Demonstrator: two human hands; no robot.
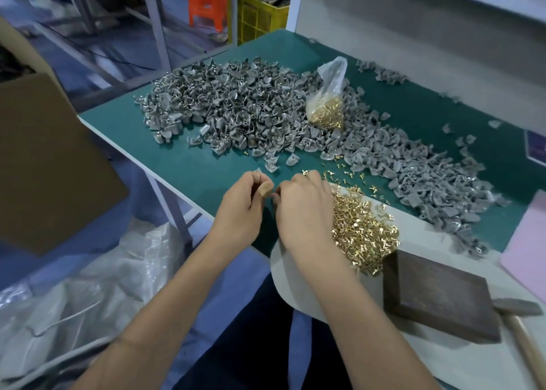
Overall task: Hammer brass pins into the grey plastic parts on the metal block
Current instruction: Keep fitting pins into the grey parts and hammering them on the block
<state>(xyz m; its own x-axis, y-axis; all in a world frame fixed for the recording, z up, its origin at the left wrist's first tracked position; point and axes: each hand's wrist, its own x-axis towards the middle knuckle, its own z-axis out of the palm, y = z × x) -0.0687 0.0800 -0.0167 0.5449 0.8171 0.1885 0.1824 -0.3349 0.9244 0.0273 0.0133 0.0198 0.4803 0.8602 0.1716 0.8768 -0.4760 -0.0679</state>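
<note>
Your hands meet over the near-left corner of the green table (189, 165), close to its white edge; bare green surface lies just ahead of your knuckles. Beyond that strip, the heap of grey plastic parts (236, 106) spreads ahead of both hands and trails off to the right.

Your left hand (239, 209) is curled, thumb pressed against the fingers; a small grey part (258, 170) shows just above the fingertips, but you cannot tell whether the hand pinches it. Your right hand (304, 212) is curled knuckles-up beside the left, nearly touching it; what its fingertips hold is hidden.

The loose pile of brass pins (363, 227), short and flat-headed, lies touching the right side of your right hand, on a pale sheet (295, 283) that overhangs the table edge. The dark, flat, square-edged metal block (437, 295) sits to the right of your right forearm, with nothing on it. The hammer (520, 313), with a wooden handle, lies just right of the block. A clear plastic bag of pins (328, 109) rests on the grey heap, well ahead of your right hand.
</note>
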